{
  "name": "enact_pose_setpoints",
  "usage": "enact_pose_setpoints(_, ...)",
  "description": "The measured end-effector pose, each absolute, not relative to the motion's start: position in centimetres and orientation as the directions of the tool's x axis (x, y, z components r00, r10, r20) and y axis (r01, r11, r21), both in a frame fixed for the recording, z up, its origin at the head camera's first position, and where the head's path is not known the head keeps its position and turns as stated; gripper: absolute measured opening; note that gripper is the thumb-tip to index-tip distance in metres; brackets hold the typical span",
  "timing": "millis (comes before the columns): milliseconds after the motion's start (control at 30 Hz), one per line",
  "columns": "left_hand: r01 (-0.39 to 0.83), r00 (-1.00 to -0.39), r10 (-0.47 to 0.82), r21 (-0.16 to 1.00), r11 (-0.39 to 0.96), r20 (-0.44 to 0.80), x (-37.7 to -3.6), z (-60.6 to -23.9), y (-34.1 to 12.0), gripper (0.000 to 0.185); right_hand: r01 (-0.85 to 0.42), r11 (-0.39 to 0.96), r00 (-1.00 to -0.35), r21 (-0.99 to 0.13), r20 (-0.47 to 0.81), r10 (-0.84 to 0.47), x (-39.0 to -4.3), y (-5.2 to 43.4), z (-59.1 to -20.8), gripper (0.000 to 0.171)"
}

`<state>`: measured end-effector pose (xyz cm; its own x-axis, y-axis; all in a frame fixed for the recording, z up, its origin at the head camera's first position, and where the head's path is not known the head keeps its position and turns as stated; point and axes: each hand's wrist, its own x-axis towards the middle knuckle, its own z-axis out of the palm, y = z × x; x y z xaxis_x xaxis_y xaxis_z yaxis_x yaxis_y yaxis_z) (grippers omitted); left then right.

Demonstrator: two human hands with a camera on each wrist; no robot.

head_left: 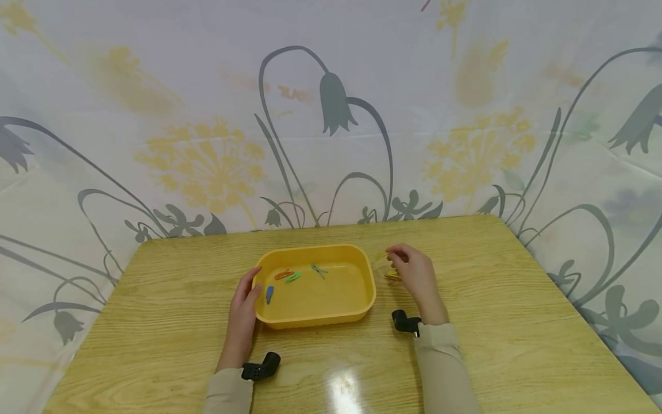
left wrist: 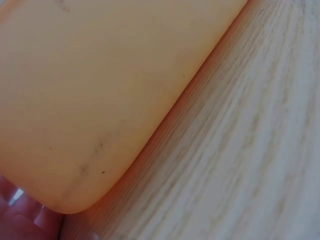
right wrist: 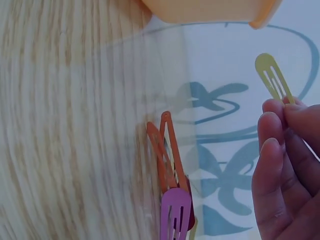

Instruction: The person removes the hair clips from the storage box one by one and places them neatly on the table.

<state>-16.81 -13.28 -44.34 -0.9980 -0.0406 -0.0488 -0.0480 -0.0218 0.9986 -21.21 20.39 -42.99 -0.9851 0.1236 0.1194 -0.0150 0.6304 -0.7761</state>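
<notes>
A yellow plastic tray (head_left: pixel 362 305) sits mid-table and holds several hair clips: orange (head_left: pixel 283 274), green (head_left: pixel 293 278), teal (head_left: pixel 319 269) and blue (head_left: pixel 269 294). My left hand (head_left: pixel 247 302) rests against the tray's left wall (left wrist: pixel 90 110), fingers straight along the rim. My right hand (head_left: pixel 408 267) is just right of the tray and pinches a yellow hair clip (right wrist: pixel 274 77) between thumb and fingertips (right wrist: pixel 280 112), lifted off the table. Under that hand lies a small pile of clips (head_left: pixel 393 276), with two orange ones (right wrist: pixel 167 150) and a purple one (right wrist: pixel 176 212) showing in the right wrist view.
The wooden table (head_left: pixel 517 322) runs to edges at left, right and back. A floral cloth backdrop (head_left: pixel 331 115) hangs behind and around it. Black wrist camera mounts (head_left: pixel 261 368) sit on both forearms.
</notes>
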Motion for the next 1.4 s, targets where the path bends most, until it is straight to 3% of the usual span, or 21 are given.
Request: enact_pose_setpoints(1400,-0.051,-0.998,-0.036,0.998,-0.029,-0.052,-16.8,-44.2,-13.2,0.04,0.062,0.671,-0.992,-0.739,0.027,0.121,-21.2,21.4,-44.8,0.023)
